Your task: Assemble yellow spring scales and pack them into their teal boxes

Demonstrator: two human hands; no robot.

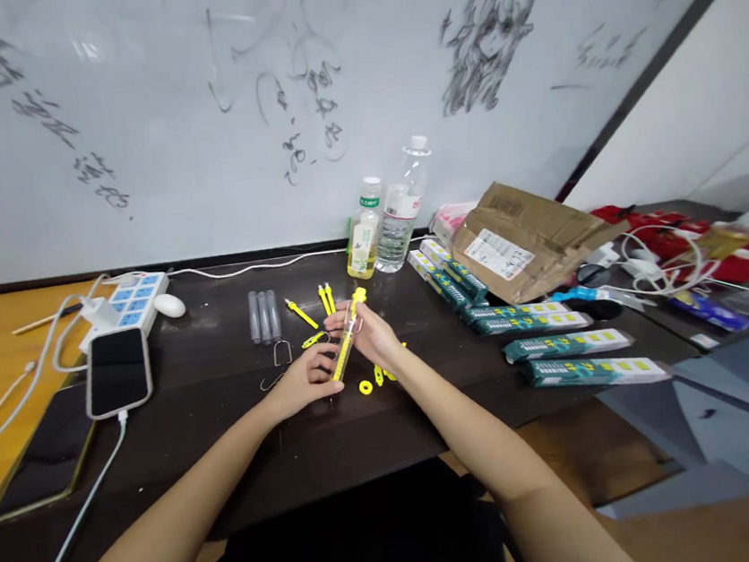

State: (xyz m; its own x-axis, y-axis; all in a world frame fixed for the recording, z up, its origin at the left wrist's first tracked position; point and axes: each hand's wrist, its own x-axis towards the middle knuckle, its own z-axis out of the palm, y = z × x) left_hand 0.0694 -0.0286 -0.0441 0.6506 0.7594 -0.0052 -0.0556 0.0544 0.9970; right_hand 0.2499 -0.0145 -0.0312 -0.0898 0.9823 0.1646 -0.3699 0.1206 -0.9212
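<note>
A clear-tubed spring scale (347, 345) with a yellow graduated core and yellow top is tilted between my two hands over the dark table. My left hand (315, 380) grips its lower end with closed fingers. Around the upper part, near the yellow cap, are the fingers of my right hand (370, 331). Behind them lie yellow inner rods (302, 314) and a small yellow clip piece (315, 340). Clear empty tubes (264, 316) and bent metal hooks (282, 353) sit to the left. A yellow ring (366, 387) and small yellow pieces (379, 375), partly hidden by my right wrist, are close by.
Green-and-white boxes (568, 345) and a brown parcel (511, 238) occupy the right side. Two bottles (397, 224) stand at the back by the whiteboard (196, 139). On the left are a power strip (130, 304), a phone (118, 371) and loose cables.
</note>
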